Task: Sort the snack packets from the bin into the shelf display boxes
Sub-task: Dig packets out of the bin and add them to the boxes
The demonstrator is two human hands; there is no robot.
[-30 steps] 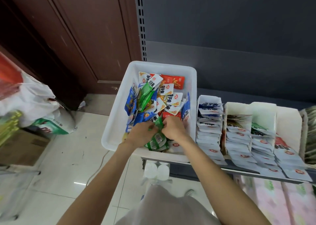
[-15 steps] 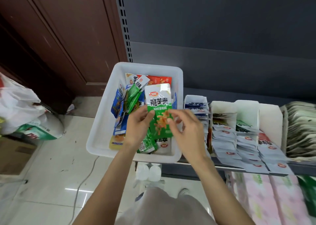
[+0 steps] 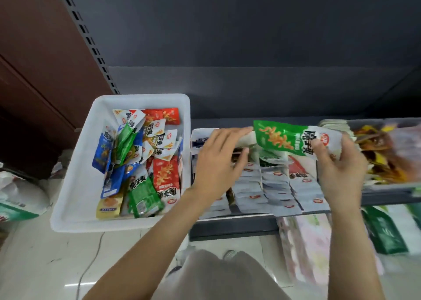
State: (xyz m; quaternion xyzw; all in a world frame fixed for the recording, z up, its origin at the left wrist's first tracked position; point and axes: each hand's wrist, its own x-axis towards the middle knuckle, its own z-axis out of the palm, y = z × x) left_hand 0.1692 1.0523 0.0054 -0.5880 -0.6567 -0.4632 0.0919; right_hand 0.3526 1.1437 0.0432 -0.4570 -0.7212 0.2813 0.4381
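Observation:
A white bin (image 3: 75, 181) on the shelf's left end holds several mixed snack packets in blue, green, red and yellow. My right hand (image 3: 339, 174) pinches the white end of a green and white packet (image 3: 287, 139), held flat above the shelf display boxes (image 3: 268, 185). Those boxes hold rows of white packets, with one green and one red pack showing. My left hand (image 3: 218, 160) hovers over the left boxes with fingers stretched out, its fingertips near the packet's green end.
A dark shelf back panel rises behind the boxes. To the right stands a tray of dark and yellow packs (image 3: 387, 153). Below the shelf lie pink and green packages (image 3: 319, 242). A white sack (image 3: 20, 197) sits on the tiled floor at left.
Both hands lifted a green packet out of the bin and carried it right, over the display boxes. The left hand has let go; the view has swung right.

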